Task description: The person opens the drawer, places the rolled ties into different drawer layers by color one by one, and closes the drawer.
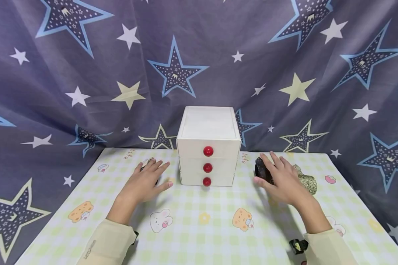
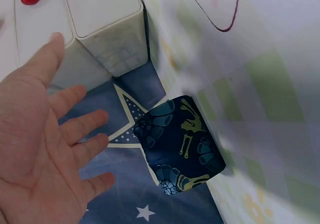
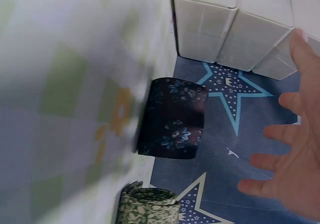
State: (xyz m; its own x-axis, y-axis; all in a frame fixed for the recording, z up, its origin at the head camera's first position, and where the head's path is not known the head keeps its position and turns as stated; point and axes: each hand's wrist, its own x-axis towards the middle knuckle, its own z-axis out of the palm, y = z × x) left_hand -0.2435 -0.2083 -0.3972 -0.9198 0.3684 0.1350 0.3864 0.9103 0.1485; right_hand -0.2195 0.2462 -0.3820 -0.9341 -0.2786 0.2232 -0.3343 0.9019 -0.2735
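Observation:
My left hand hovers palm down with spread fingers, left of the white drawer unit. Beneath it, mostly hidden in the head view, is a dark blue rolled cloth with teal and yellow figures, apart from the fingers in the left wrist view. On the other side, my right hand is also spread and holds nothing. Below its thumb side lies a dark rolled cloth with blue flowers. Farther right is a green leaf-patterned roll, partly covered by that hand.
Three red knobs, such as the top one, stick out from the drawer fronts. A checkered tablecloth with cartoon animals covers the table. Behind the table's back edge hangs a grey-blue star curtain.

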